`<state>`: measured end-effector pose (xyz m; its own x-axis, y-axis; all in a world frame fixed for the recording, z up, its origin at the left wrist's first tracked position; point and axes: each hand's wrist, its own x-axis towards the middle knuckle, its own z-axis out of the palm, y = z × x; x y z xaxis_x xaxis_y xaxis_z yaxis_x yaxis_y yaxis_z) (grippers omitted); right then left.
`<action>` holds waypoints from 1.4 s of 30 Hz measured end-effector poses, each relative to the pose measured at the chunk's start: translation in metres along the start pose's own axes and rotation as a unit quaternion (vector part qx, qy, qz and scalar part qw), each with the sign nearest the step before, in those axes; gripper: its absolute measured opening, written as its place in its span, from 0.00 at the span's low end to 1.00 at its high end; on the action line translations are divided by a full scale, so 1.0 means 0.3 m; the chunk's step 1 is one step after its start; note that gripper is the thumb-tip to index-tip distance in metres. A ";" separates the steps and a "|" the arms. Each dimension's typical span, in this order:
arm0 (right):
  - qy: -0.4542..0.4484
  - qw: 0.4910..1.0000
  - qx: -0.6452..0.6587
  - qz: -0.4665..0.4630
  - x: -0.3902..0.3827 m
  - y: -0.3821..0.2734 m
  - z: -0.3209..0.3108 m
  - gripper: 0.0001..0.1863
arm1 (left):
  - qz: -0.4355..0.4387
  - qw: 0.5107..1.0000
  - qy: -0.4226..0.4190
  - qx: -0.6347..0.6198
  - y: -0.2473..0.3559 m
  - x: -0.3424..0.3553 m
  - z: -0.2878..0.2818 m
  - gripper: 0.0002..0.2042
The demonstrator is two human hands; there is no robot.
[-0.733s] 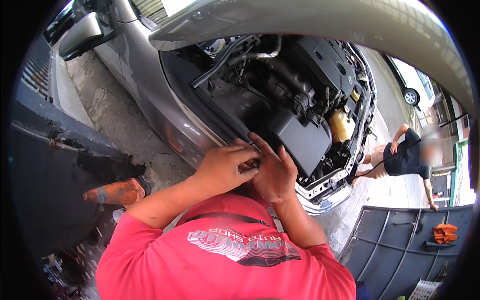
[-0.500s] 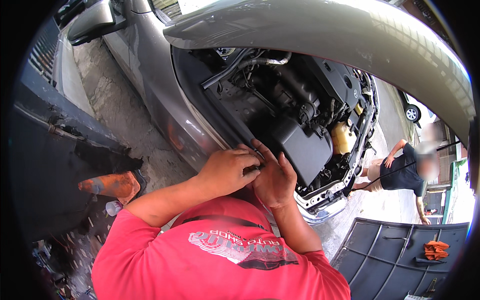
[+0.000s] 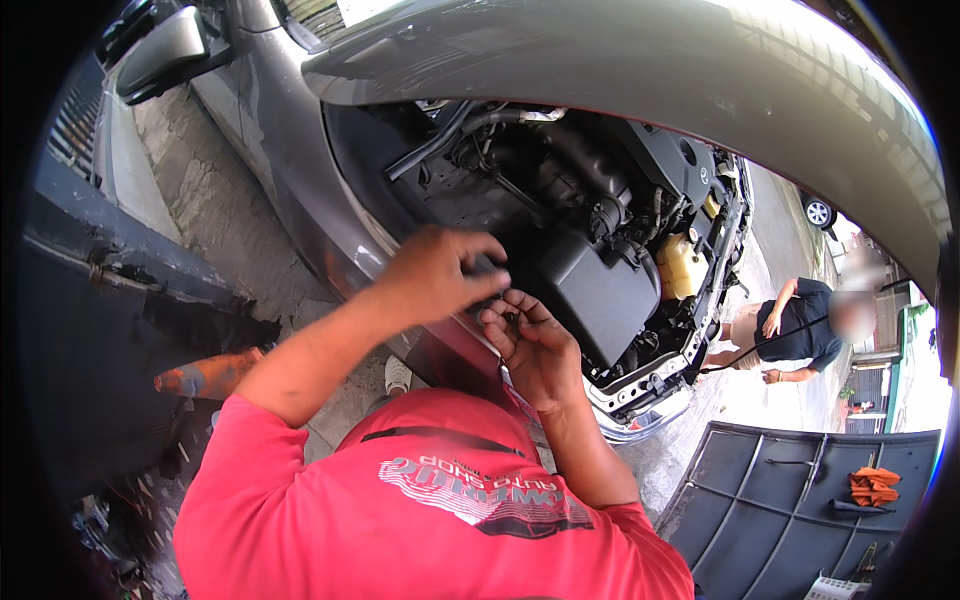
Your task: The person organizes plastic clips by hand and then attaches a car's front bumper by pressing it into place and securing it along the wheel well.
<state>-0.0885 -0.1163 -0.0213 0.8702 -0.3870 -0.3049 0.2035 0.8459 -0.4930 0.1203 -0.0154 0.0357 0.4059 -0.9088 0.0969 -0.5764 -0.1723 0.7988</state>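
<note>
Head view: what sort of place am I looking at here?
Probably an open-air car repair spot, perhaps a yard or driveway: a grey car has its hood raised and its engine bay exposed, with an orange cone nearby in daylight.

The car (image 3: 560, 75) is grey (the shirt (image 3: 420, 545), red).

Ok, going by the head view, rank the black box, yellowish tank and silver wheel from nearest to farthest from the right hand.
From the right hand:
1. Black box: just beyond it, to the right, in the engine bay.
2. Yellowish tank: right of the box.
3. Silver wheel: upper right, outside the bay.
</note>
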 end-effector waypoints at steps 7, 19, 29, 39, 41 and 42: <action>0.059 0.993 0.055 -0.083 -0.134 -0.038 -0.082 0.24 | -0.026 0.970 0.150 0.188 -0.210 0.498 -0.246 0.18; 0.185 0.958 0.067 -0.208 -0.357 0.058 -0.315 0.11 | -0.106 0.946 0.062 0.298 -0.457 1.151 -0.302 0.16; 0.194 0.946 0.088 -0.244 -0.324 0.099 -0.330 0.11 | -0.119 0.948 0.031 0.293 -0.481 1.305 -0.292 0.15; 0.175 0.947 0.102 -0.248 -0.264 0.101 -0.324 0.12 | -0.121 0.955 0.014 0.271 -0.475 1.375 -0.295 0.14; 0.174 0.947 0.108 -0.248 -0.262 0.105 -0.321 0.12 | -0.120 0.956 0.014 0.266 -0.476 1.385 -0.294 0.14; 0.173 0.947 0.111 -0.248 -0.260 0.107 -0.319 0.12 | -0.121 0.957 0.012 0.265 -0.476 1.391 -0.293 0.14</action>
<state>-0.1929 -0.0941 -0.0914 0.4508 -0.8217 -0.3486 0.6714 0.5695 -0.4742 0.4343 -0.3365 0.0142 0.5855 -0.8100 -0.0334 -0.7397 -0.5506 0.3868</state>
